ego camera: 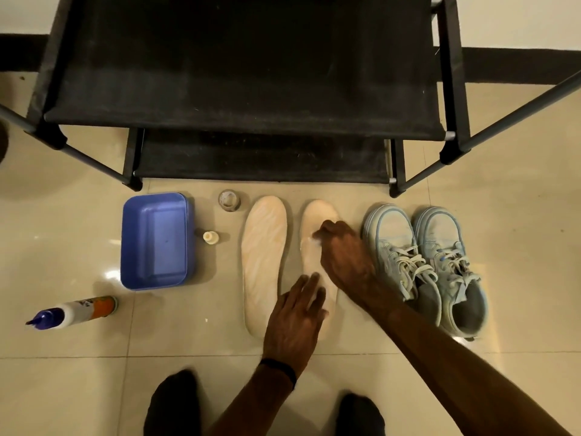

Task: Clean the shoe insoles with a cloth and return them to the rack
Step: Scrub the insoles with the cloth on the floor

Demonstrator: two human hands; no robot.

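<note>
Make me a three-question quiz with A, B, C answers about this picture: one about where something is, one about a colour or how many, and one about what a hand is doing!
1. Where is the tub?
A. Left of the insoles
B. On the rack
C. Right of the sneakers

2. How many insoles lie on the floor?
A. One
B. Two
C. Four

3. What is the left hand doing?
A. Lifting a sneaker
B. Squeezing the bottle
C. Lying flat on the right insole's heel end

Answers:
1. A: the blue tub sits on the floor left of the left insole.
2. B: the left insole and the right insole lie side by side.
3. C: its fingers are straight on the insole, while the right hand works near the toe end.
</note>
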